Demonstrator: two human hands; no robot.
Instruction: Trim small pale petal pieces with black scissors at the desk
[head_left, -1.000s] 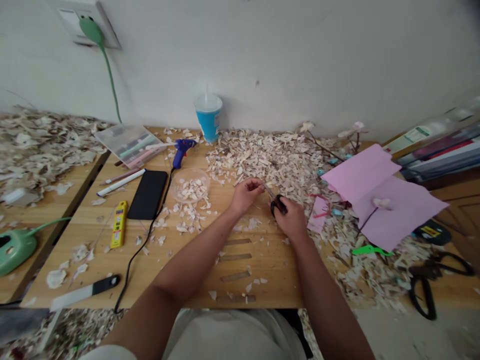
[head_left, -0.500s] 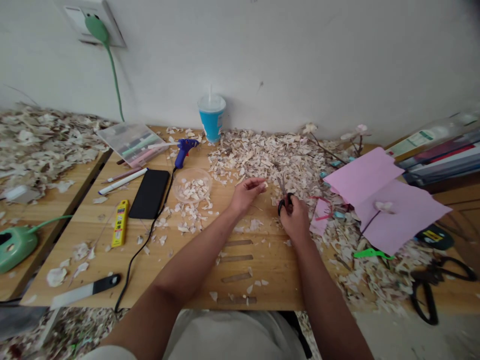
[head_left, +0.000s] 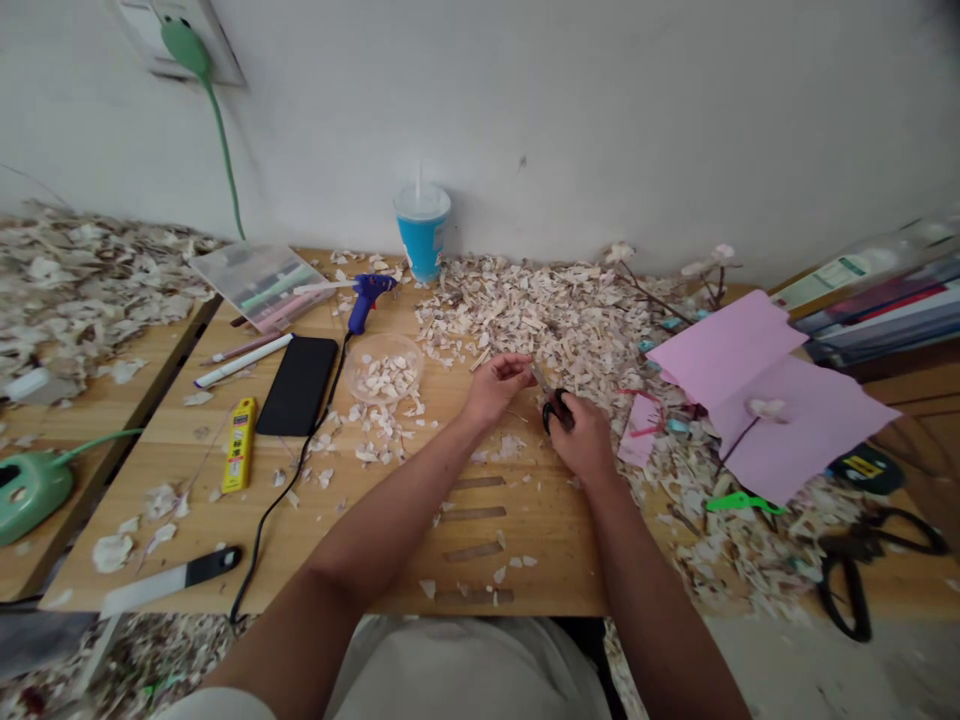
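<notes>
My right hand (head_left: 581, 440) grips small black-handled scissors (head_left: 553, 405), their blades pointing up-left toward my left hand. My left hand (head_left: 495, 385) is closed in a pinch on a tiny pale piece I cannot name, right at the blade tips. Both hands hover over the wooden table (head_left: 375, 520) at the edge of a big heap of pale chips (head_left: 555, 320). A clear bowl (head_left: 384, 370) holding several pale pieces stands just left of my left hand.
A black phone (head_left: 298, 385), yellow cutter (head_left: 240, 445), blue glue gun (head_left: 365, 295) with black cable, blue cup (head_left: 421, 230), pen case (head_left: 259, 280) and a knife (head_left: 169, 578) lie left. Pink paper (head_left: 765, 395) and large black scissors (head_left: 862, 560) lie right.
Half a second ago the scissors had swung away to the right, apart from my left hand; now the blades are back at my left fingertips, as one second ago.
</notes>
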